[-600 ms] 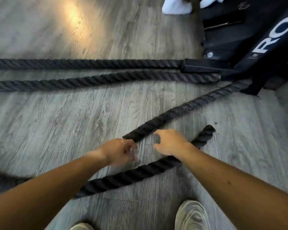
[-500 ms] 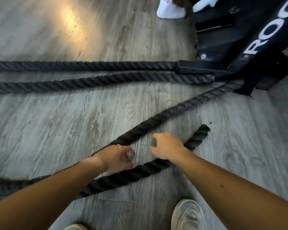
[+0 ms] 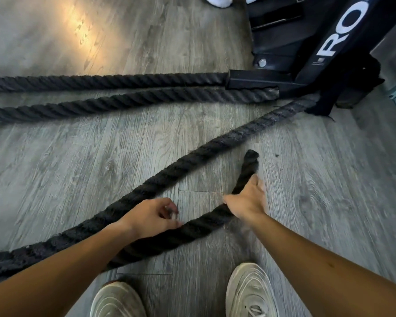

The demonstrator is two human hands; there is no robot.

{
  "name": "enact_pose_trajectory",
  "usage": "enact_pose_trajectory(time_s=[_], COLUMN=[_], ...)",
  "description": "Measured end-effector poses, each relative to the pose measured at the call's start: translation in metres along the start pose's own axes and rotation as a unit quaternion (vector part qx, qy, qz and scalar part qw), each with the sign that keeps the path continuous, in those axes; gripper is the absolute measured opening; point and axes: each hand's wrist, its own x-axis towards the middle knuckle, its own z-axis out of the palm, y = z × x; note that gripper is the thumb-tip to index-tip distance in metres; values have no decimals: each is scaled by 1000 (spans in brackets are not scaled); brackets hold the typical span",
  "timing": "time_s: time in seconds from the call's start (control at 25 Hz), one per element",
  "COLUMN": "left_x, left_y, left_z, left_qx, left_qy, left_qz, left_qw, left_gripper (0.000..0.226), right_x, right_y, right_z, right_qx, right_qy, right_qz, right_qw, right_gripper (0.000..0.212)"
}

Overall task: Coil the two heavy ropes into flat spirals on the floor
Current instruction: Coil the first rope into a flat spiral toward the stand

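Note:
The near black rope runs diagonally from a black strap at the rack down to the lower left. Its tail comes back along the floor in front of me, bends under my right hand and ends at a blunt tip pointing away from me. My right hand lies over that bend, thumb on one side, fingers on the other. My left hand hovers over the tail with its fingers loosely curled on nothing. Two more rope strands lie straight across the floor farther away.
A black rack base with white lettering and a bolt stands at the upper right. My two pale shoes stand just behind the tail. Another person's white sock shows at the top edge. The floor is grey wood plank.
My right hand has slid toward the rope's tip and turned it; the tail now bends sharply, its end pointing away. My left hand stays near the tail.

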Motion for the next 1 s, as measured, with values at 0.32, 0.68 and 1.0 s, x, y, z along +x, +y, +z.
enact_pose_trajectory(time_s=[0.32, 0.68, 1.0], left_x=[36, 28, -10], left_y=[34, 26, 28], left_z=[-34, 7, 44], left_qx=[407, 357, -129], left_qy=[106, 164, 89], left_qz=[234, 98, -200], left_qw=[877, 915, 967], left_gripper=[68, 55, 54], right_x=[-24, -69, -2], right_y=[4, 43, -35], right_z=[18, 38, 29], right_qx=[-179, -11, 41], right_qy=[-209, -102, -7], right_qz=[-369, -62, -220], right_qw=[887, 993, 975], right_gripper=[97, 53, 39])
